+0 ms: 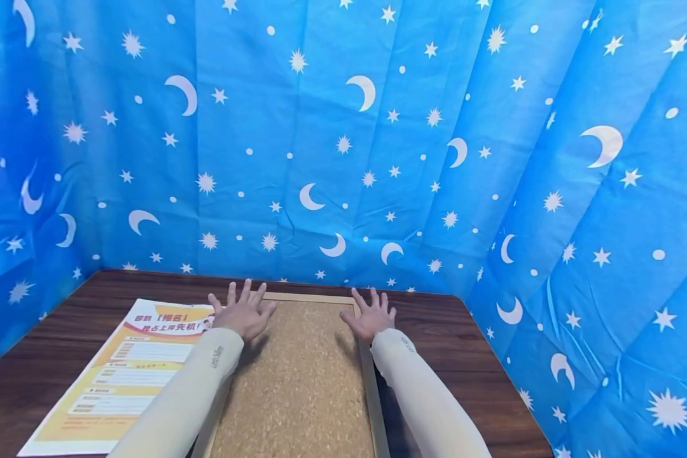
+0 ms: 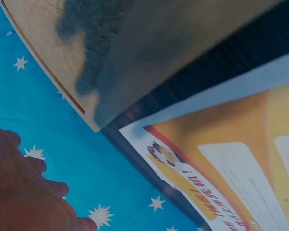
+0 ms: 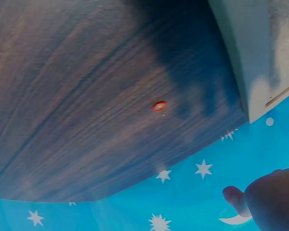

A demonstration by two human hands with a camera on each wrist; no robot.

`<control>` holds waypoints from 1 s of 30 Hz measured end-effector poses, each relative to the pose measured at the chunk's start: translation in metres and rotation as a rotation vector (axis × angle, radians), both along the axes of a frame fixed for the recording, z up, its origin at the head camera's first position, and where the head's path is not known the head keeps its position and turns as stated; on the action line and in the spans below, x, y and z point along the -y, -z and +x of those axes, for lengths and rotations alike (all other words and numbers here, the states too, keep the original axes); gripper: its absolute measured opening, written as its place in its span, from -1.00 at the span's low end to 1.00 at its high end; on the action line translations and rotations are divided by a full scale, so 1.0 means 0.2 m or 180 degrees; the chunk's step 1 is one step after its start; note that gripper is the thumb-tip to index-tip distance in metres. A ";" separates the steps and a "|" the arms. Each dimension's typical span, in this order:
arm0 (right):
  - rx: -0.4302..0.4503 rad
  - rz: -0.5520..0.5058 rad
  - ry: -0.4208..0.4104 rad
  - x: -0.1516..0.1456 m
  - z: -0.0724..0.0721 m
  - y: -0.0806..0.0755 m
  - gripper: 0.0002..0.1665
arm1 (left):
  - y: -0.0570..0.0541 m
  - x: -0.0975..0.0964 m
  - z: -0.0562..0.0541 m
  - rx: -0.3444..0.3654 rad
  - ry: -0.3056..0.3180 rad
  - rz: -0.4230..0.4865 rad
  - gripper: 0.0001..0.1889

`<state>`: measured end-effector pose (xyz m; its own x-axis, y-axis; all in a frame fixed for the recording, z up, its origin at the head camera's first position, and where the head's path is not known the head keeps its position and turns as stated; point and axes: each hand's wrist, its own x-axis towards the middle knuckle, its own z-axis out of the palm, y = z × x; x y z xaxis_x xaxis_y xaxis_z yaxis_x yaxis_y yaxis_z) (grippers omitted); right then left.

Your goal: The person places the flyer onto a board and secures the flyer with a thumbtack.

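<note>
At the back and both sides, a blue curtain (image 1: pixel 320 127) with white moons, stars and dots; hangs in soft folds beyond the far edge of a dark wood-grained table (image 1: pixel 464 362). On the table's middle, a cork board (image 1: pixel 298 375) in a pale wooden frame (image 1: pixel 374 407); lies lengthwise, reaches almost to the far edge, runs out of view at the near end. Toward the table's left edge, a printed sheet (image 1: pixel 126 381) in yellow, orange and white, with a bold heading across its far end; lies just beside the frame, with a strip of dark wood between. Over the board's long sides, two cream sleeves (image 1: pixel 177 401), with small dark lettering near each cuff. Above the board's far left corner, the left hand (image 1: pixel 243 318), fingers spread wide; grips nothing, throws a shadow (image 2: pixel 96 43) on the cork. Above the far right corner, the right hand (image 1: pixel 373 319), spread likewise; holds nothing. On the table to the right of the board, toward the far edge, a tiny red-rimmed oval (image 3: pixel 160 106); cannot tell whether a mark or a reflection
</note>
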<state>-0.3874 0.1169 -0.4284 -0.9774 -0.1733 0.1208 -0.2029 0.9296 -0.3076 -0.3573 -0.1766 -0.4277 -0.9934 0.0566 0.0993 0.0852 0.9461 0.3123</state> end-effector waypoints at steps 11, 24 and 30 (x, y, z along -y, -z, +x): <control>0.0037 -0.0147 0.0086 -0.12 0.02 0.06 -0.20 | 0.02 0.15 0.04 -0.0042 -0.0061 -0.0042 -0.20; -0.0023 -0.0194 0.0169 -0.23 0.03 0.08 -0.20 | 0.02 0.40 0.10 -0.0030 -0.0229 -0.0093 -0.09; -0.0001 -0.0151 0.0248 -0.30 0.03 0.12 -0.20 | 0.08 0.55 0.14 0.0000 -0.0340 -0.0091 -0.08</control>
<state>-0.3811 0.1765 -0.4522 -0.9877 -0.0910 0.1274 -0.1307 0.9270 -0.3515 -0.3301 -0.2864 -0.4431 -0.9940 -0.0466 0.0991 -0.0165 0.9584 0.2850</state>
